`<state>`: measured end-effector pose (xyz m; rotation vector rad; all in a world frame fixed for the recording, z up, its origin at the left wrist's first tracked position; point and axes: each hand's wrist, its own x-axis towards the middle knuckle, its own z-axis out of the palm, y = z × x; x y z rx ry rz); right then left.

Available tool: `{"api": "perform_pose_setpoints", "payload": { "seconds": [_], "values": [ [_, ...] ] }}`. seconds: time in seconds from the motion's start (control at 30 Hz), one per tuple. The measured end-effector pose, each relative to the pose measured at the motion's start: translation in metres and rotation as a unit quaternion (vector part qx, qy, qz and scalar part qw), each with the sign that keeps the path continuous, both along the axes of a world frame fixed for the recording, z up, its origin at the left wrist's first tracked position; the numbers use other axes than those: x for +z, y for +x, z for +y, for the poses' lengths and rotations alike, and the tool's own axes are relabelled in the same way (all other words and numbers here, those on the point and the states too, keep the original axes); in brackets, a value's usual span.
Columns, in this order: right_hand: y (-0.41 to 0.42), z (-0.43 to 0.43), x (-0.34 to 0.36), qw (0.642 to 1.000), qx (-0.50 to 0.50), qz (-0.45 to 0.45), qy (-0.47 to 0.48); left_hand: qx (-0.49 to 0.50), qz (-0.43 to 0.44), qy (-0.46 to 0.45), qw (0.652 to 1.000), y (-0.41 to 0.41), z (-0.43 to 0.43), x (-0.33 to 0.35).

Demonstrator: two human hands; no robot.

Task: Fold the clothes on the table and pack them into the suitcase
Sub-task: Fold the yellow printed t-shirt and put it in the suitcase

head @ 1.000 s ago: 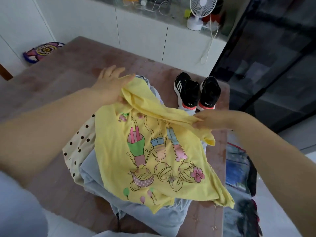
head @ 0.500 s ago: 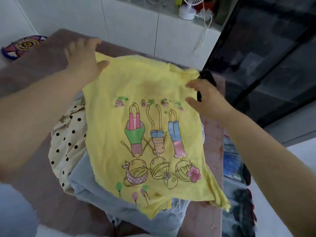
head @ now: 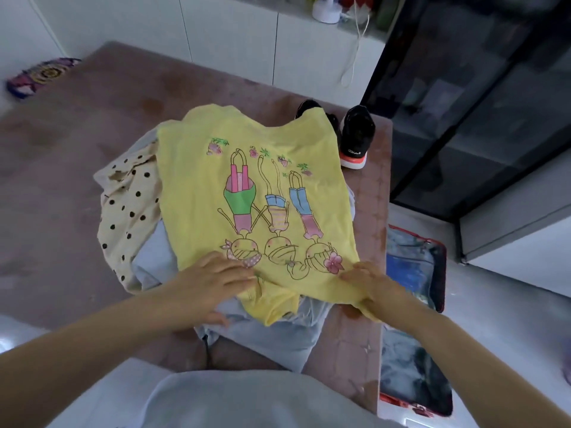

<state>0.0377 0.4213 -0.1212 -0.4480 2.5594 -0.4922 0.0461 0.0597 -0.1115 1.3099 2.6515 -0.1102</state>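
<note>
**Q:** Nearest entries?
**A:** Left hand (head: 213, 282) and right hand (head: 374, 285), fingers straight, gripping nothing, are pressing the near edge of the yellow T-shirt (head: 197, 186).

**Q:** Its look and lie?
**A:** It is lying spread, cartoon print up, over a pale blue garment (head: 278, 341) and a polka-dot garment (head: 129, 205) on the table (head: 61, 149). Its long axis is running near to far, with the printed legs pointing toward the black sneakers (head: 357, 131).
</note>
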Motion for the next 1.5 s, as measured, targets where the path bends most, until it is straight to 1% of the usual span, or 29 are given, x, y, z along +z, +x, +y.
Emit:
{"api": "perform_pose_setpoints", "payload": {
  "seconds": [0.07, 0.1, 0.13, 0.17, 0.2, 0.23, 0.27, 0.3, 0.33, 0.37, 0.4, 0.43, 0.47, 0.5, 0.53, 0.57, 0.6, 0.63, 0.7, 0.77, 0.83, 0.93, 1.03, 1.17, 1.3, 1.37, 1.4, 1.47, 1.5],
  "values": [
    [-0.007, 0.006, 0.008, 0.997, -0.064, 0.016, -0.035, 0.075, -0.028, -0.019, 0.997, -0.005, 0.011, 0.006],
    [-0.013, 0.009, 0.018, 0.995, -0.092, 0.021, -0.039, 0.126, -0.050, 0.007, 0.991, -0.007, 0.015, 0.014],
    [-0.020, 0.013, 0.029, 0.992, -0.113, 0.010, -0.050, 0.169, -0.090, 0.055, 0.980, -0.012, 0.016, 0.023],
    [-0.027, 0.018, 0.042, 0.987, -0.130, -0.021, -0.087, 0.215, -0.152, 0.117, 0.957, -0.018, 0.015, 0.033],
    [-0.030, 0.024, 0.054, 0.974, -0.154, -0.072, -0.150, 0.263, -0.232, 0.181, 0.919, -0.023, 0.012, 0.045],
    [-0.032, 0.028, 0.066, 0.948, -0.182, -0.129, -0.226, 0.293, -0.289, 0.230, 0.882, -0.029, 0.008, 0.057],
    [-0.034, 0.032, 0.074, 0.916, -0.218, -0.171, -0.291, 0.309, -0.306, 0.265, 0.861, -0.034, 0.005, 0.066],
    [-0.037, 0.035, 0.076, 0.892, -0.257, -0.177, -0.328, 0.317, -0.301, 0.287, 0.852, -0.040, 0.001, 0.073],
    [-0.042, 0.036, 0.073, 0.885, -0.298, -0.142, -0.328, 0.323, -0.284, 0.295, 0.853, -0.046, -0.003, 0.076],
    [-0.046, 0.034, 0.069, 0.889, -0.337, -0.081, -0.299, 0.334, -0.258, 0.285, 0.860, -0.049, -0.007, 0.074],
    [-0.049, 0.032, 0.061, 0.892, -0.377, -0.007, -0.249, 0.347, -0.221, 0.258, 0.874, -0.051, -0.009, 0.069],
    [-0.049, 0.026, 0.056, 0.890, -0.401, 0.064, -0.206, 0.363, -0.164, 0.222, 0.890, -0.050, -0.009, 0.062],
    [-0.046, 0.022, 0.048, 0.893, -0.398, 0.118, -0.173, 0.374, -0.088, 0.190, 0.903, -0.046, -0.009, 0.052],
    [-0.040, 0.020, 0.039, 0.907, -0.360, 0.156, -0.153, 0.366, -0.007, 0.184, 0.912, -0.038, -0.007, 0.043],
    [-0.033, 0.017, 0.030, 0.929, -0.302, 0.173, -0.127, 0.337, 0.065, 0.203, 0.917, -0.028, -0.004, 0.035],
    [-0.025, 0.016, 0.021, 0.950, -0.247, 0.166, -0.096, 0.287, 0.112, 0.229, 0.923, -0.017, 0.001, 0.029],
    [-0.016, 0.013, 0.014, 0.966, -0.204, 0.146, -0.063, 0.230, 0.131, 0.245, 0.933, -0.006, 0.006, 0.025],
    [-0.008, 0.009, 0.008, 0.976, -0.175, 0.120, -0.037, 0.182, 0.131, 0.243, 0.944, 0.002, 0.011, 0.019],
    [0.002, 0.003, -0.003, 0.987, -0.144, 0.079, -0.005, 0.145, 0.118, 0.196, 0.963, 0.014, 0.020, 0.000],
    [0.003, -0.001, -0.014, 0.990, -0.123, 0.070, 0.029, 0.162, 0.122, 0.118, 0.972, 0.022, 0.032, -0.017],
    [-0.003, -0.005, -0.021, 0.989, -0.122, 0.077, 0.031, 0.201, 0.131, 0.064, 0.969, 0.023, 0.043, -0.027],
    [-0.013, -0.009, -0.023, 0.985, -0.157, 0.074, 0.005, 0.233, 0.145, 0.078, 0.958, 0.017, 0.054, -0.032],
    [-0.022, -0.005, -0.023, 0.978, -0.194, 0.077, -0.013, 0.238, 0.132, 0.098, 0.957, 0.007, 0.059, -0.031],
    [-0.030, -0.005, -0.023, 0.978, -0.171, 0.123, 0.009, 0.234, 0.099, 0.139, 0.957, -0.001, 0.049, -0.021],
    [-0.035, -0.003, -0.008, 0.965, -0.171, 0.187, -0.063, 0.264, 0.003, 0.207, 0.942, -0.004, 0.035, -0.005],
    [-0.036, -0.001, 0.009, 0.960, -0.153, 0.209, -0.103, 0.269, -0.059, 0.274, 0.922, -0.001, 0.030, 0.010],
    [-0.036, 0.001, 0.020, 0.960, -0.153, 0.202, -0.123, 0.282, -0.101, 0.308, 0.903, 0.001, 0.025, 0.018],
    [-0.032, 0.007, 0.043, 0.964, -0.169, 0.144, -0.144, 0.305, -0.162, 0.367, 0.863, 0.010, 0.014, 0.036],
    [-0.029, 0.011, 0.051, 0.965, -0.172, 0.118, -0.158, 0.314, -0.180, 0.382, 0.850, 0.014, 0.009, 0.045]
  ]
}}
